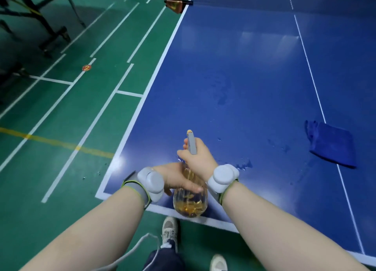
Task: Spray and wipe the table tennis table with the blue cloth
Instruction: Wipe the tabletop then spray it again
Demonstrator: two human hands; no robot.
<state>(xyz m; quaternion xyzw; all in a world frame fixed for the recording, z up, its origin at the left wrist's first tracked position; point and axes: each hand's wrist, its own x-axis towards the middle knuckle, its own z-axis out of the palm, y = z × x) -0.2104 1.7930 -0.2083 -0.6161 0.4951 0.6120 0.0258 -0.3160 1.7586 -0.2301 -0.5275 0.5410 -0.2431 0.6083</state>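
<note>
Amber liquid is seen in a clear spray bottle, which is held above the near left corner of the table tennis table. The bottle's body is gripped by the left hand, its fingers curled round the plastic. The grey spray head is clasped by the right hand, with the fingers wrapped about it and the thumb laid at its left side. The nozzle is pointed away over the blue surface. Wet patches are spread on the table beyond the hands. The blue cloth is seen lying rumpled across the white centre line, towards the near edge, right of both hands and apart from them. An orange net clamp is fixed at the far left edge.
</note>
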